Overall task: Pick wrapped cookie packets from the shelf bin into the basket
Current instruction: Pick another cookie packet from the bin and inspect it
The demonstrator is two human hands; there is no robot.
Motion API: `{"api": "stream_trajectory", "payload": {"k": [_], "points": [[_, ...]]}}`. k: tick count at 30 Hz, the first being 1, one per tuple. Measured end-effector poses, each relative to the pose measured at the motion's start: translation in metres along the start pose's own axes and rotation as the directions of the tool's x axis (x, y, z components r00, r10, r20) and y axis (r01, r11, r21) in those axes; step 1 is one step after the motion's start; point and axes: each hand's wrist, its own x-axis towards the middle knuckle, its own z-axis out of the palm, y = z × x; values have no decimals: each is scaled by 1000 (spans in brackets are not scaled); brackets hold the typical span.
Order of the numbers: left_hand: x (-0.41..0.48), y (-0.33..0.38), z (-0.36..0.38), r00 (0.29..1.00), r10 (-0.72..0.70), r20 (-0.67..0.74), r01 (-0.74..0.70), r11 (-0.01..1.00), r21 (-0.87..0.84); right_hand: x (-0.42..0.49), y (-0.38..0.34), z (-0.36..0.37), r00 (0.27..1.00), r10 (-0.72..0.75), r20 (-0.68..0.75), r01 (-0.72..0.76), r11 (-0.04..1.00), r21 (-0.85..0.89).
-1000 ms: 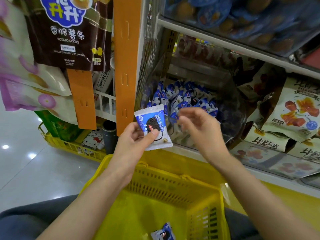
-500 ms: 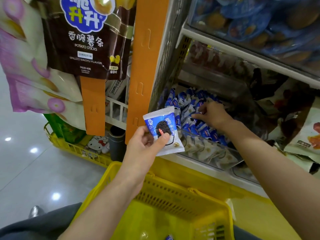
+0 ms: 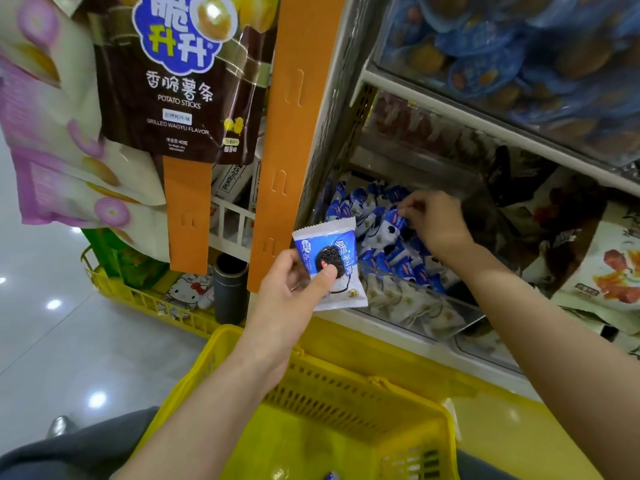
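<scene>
Left hand (image 3: 291, 289) held one cookie packet (image 3: 330, 265); right hand (image 3: 436, 223) pinched a second packet (image 3: 396, 220) beyond.
Gripping one edge should lift it singly.

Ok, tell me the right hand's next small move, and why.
Probably lift the bin packet straight up and out. The right hand appears to pinch its top edge inside the clear bin, among many like it, while the left hand grips a second packet above the yellow basket, so both could then drop in together.
</scene>
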Motion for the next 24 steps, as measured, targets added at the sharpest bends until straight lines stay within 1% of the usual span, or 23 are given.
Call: {"api": "stream_trajectory", "payload": {"k": [1,3,5,6,8,9,12,16,19,22,24], "points": [[-1,0,1,1000,4,0,-4,1000,-2,-3,-1,-8,998,-26,-52,26,1000,9],[-4,2,2,1000,14,2,-14,1000,-21,-13,-4,-24,983,-119,-138,125,991,37],[-7,3,3,1000,19,11,-19,999,-33,-27,-11,-38,967,-179,-179,198,975,97],[-8,4,4,1000,26,17,-26,999,-37,-35,-16,-44,970,-175,-170,200,969,143],[-12,5,5,998,45,48,-43,998,-39,-55,-27,-54,981,-166,-105,188,950,250],[-14,5,5,997,51,62,-49,998,-34,-66,-31,-59,978,-197,-73,209,940,271],[-21,3,8,995,55,82,-55,998,-4,-97,-40,-69,956,-292,36,274,927,256],[-26,-3,12,993,50,106,-53,998,31,-126,-44,-65,936,-312,161,257,921,292],[-30,-5,13,991,64,121,-70,996,51,-139,-43,-58,946,-272,174,189,904,383],[-32,-8,11,990,23,141,-37,994,103,-146,-41,-52,959,-217,180,117,886,449],[-34,-9,10,986,-15,163,2,997,78,-149,-43,-49,962,-198,187,82,865,495]]}}
